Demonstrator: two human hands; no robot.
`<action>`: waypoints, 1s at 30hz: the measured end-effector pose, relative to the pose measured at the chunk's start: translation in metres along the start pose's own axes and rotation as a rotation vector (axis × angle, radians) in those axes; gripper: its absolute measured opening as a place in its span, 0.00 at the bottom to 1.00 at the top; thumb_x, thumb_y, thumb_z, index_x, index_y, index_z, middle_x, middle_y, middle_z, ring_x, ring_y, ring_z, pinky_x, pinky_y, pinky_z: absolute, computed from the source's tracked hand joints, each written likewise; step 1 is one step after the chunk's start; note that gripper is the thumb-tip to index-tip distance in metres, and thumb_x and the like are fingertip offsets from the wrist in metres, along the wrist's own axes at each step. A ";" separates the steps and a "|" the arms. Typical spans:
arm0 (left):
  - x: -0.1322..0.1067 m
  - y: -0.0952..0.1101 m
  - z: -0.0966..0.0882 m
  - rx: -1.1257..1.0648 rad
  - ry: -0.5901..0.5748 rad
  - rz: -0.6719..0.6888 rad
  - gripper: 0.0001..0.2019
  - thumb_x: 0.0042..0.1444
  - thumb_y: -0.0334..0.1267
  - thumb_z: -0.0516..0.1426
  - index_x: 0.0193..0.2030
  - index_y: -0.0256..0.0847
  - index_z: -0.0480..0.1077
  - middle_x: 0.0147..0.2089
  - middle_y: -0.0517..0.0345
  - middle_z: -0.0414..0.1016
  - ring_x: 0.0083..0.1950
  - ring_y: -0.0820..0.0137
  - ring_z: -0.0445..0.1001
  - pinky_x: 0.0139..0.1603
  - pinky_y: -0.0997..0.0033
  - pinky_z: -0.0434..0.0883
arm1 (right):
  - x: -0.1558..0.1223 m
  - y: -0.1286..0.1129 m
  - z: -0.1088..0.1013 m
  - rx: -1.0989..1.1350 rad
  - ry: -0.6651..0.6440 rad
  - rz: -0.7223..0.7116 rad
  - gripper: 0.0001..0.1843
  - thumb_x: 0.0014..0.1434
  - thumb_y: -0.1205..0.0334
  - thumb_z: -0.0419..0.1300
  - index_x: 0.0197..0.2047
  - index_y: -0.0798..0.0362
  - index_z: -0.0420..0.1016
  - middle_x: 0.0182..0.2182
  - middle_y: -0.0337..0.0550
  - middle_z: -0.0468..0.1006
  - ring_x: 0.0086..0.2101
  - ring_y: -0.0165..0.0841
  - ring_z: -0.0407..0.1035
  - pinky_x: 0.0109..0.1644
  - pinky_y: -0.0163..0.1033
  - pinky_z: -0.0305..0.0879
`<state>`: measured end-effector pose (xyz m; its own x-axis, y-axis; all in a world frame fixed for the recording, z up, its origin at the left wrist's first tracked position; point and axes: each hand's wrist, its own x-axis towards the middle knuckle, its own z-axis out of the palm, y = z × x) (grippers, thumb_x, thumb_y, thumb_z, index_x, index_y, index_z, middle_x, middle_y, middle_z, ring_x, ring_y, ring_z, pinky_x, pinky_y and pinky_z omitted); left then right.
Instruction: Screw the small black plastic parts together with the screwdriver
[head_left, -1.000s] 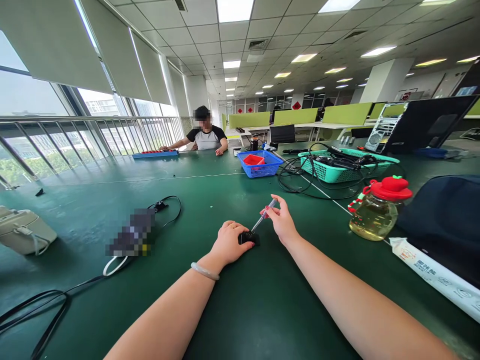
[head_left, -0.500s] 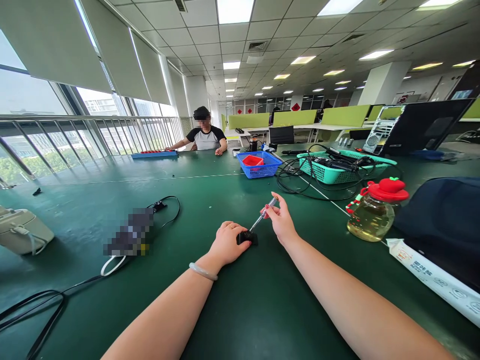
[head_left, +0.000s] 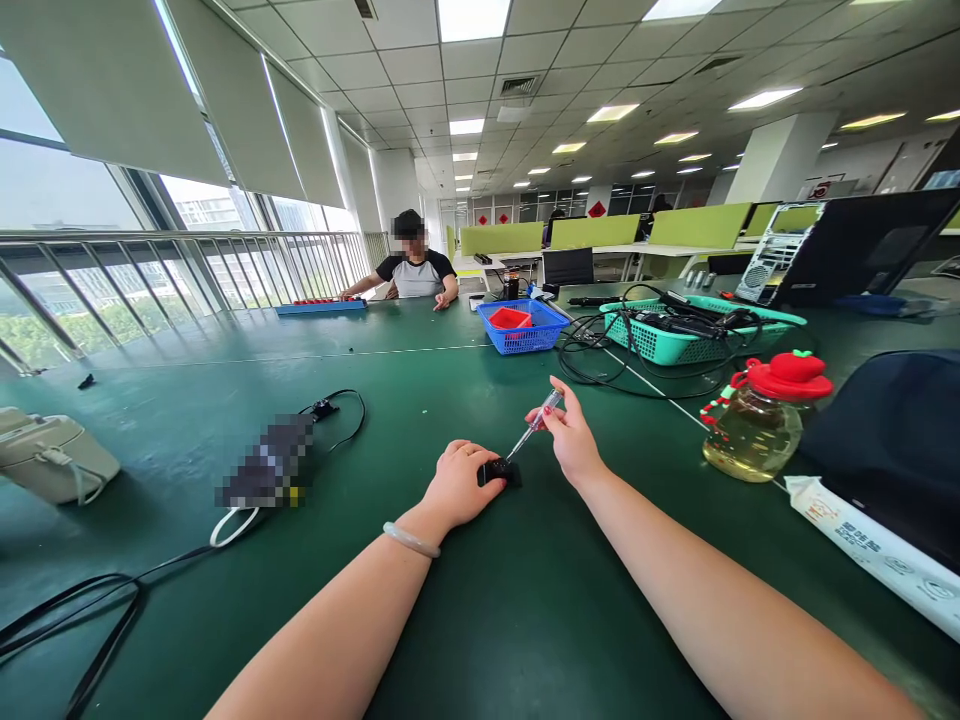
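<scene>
My left hand (head_left: 463,483) is closed around the left side of a small black part (head_left: 499,471) and holds it down on the green table (head_left: 480,620). What kind of part it is, I cannot make out. In my right hand (head_left: 571,437) is a slim screwdriver (head_left: 537,422) with a clear handle, gripped between thumb and fingers. Its shaft slants down to the left, and the tip meets the top of the black part. A pale bangle circles my left wrist.
A blue basket (head_left: 525,340) with a red tray and a green basket (head_left: 667,348) of cables stand beyond my hands. At right are a red-lidded jar (head_left: 757,430), a dark bag and a white packet (head_left: 862,545). Cables lie at left. A person (head_left: 415,270) sits across the table.
The whole scene has shifted slightly to the right as the view turned. My hands keep their hold on the black part and the screwdriver, whose tip stays at the part.
</scene>
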<state>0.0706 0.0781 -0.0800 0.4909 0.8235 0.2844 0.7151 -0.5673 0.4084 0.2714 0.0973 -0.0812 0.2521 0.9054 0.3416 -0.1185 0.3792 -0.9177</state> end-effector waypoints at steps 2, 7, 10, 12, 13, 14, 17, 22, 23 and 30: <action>0.000 0.000 0.000 0.003 -0.006 -0.003 0.15 0.53 0.42 0.61 0.48 0.46 0.76 0.50 0.55 0.77 0.59 0.56 0.65 0.64 0.52 0.62 | 0.000 -0.001 0.000 -0.009 -0.014 -0.010 0.39 0.55 0.50 0.61 0.67 0.49 0.55 0.27 0.35 0.76 0.32 0.34 0.71 0.46 0.47 0.67; 0.001 0.000 0.000 0.000 -0.024 -0.001 0.16 0.53 0.43 0.62 0.49 0.47 0.76 0.50 0.55 0.77 0.60 0.56 0.65 0.65 0.52 0.62 | -0.001 -0.002 0.002 -0.026 -0.026 -0.016 0.41 0.54 0.46 0.63 0.67 0.46 0.56 0.28 0.36 0.75 0.30 0.34 0.69 0.41 0.45 0.68; 0.001 -0.001 0.000 0.004 -0.030 0.008 0.15 0.54 0.44 0.62 0.49 0.47 0.76 0.51 0.54 0.77 0.60 0.56 0.65 0.65 0.51 0.62 | -0.001 -0.003 0.003 -0.015 0.003 -0.007 0.42 0.52 0.45 0.64 0.66 0.46 0.57 0.27 0.36 0.75 0.31 0.34 0.70 0.40 0.43 0.67; 0.001 -0.001 0.000 0.006 -0.027 0.004 0.15 0.54 0.44 0.62 0.49 0.46 0.76 0.51 0.54 0.77 0.60 0.55 0.65 0.65 0.51 0.62 | -0.001 -0.003 0.003 -0.012 0.018 0.004 0.43 0.51 0.44 0.65 0.66 0.46 0.57 0.26 0.35 0.74 0.31 0.35 0.70 0.39 0.43 0.66; 0.001 -0.001 0.000 0.007 -0.024 0.001 0.15 0.54 0.43 0.62 0.49 0.46 0.76 0.51 0.54 0.77 0.60 0.55 0.65 0.65 0.51 0.62 | 0.000 -0.002 0.003 -0.012 0.022 0.009 0.43 0.50 0.43 0.66 0.65 0.46 0.58 0.26 0.34 0.74 0.31 0.35 0.71 0.38 0.43 0.66; 0.001 -0.001 0.000 0.007 -0.021 -0.003 0.15 0.54 0.43 0.62 0.49 0.46 0.76 0.51 0.54 0.77 0.60 0.55 0.65 0.65 0.51 0.62 | 0.000 -0.002 0.002 -0.013 0.026 0.014 0.43 0.49 0.43 0.66 0.65 0.47 0.58 0.26 0.34 0.74 0.31 0.35 0.71 0.38 0.42 0.65; 0.001 -0.001 0.000 0.006 -0.020 -0.003 0.15 0.53 0.43 0.62 0.48 0.46 0.76 0.51 0.54 0.77 0.60 0.55 0.65 0.65 0.51 0.62 | 0.001 0.001 0.001 -0.017 0.044 0.024 0.42 0.49 0.43 0.67 0.63 0.47 0.59 0.24 0.33 0.74 0.31 0.34 0.71 0.37 0.41 0.65; 0.001 0.000 0.001 0.006 -0.019 -0.006 0.15 0.53 0.44 0.62 0.48 0.46 0.76 0.51 0.55 0.77 0.60 0.55 0.65 0.65 0.52 0.61 | 0.001 0.002 -0.001 0.004 0.062 0.078 0.40 0.49 0.45 0.66 0.62 0.49 0.60 0.24 0.33 0.75 0.30 0.33 0.71 0.42 0.44 0.66; 0.001 0.000 0.001 0.007 -0.017 -0.007 0.15 0.53 0.44 0.62 0.48 0.46 0.76 0.51 0.55 0.77 0.60 0.55 0.65 0.65 0.52 0.61 | 0.001 0.003 -0.001 0.011 0.068 0.097 0.40 0.49 0.45 0.66 0.61 0.50 0.61 0.24 0.33 0.76 0.30 0.34 0.71 0.43 0.44 0.66; 0.000 0.000 0.000 0.000 -0.022 0.007 0.15 0.53 0.43 0.62 0.48 0.45 0.76 0.50 0.55 0.78 0.60 0.56 0.65 0.65 0.52 0.61 | 0.002 0.006 -0.003 0.004 0.081 0.135 0.39 0.48 0.47 0.64 0.61 0.50 0.61 0.28 0.38 0.79 0.34 0.37 0.74 0.43 0.46 0.66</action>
<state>0.0707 0.0778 -0.0796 0.5069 0.8192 0.2681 0.7114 -0.5732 0.4065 0.2736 0.1003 -0.0864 0.3105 0.9299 0.1972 -0.1606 0.2558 -0.9533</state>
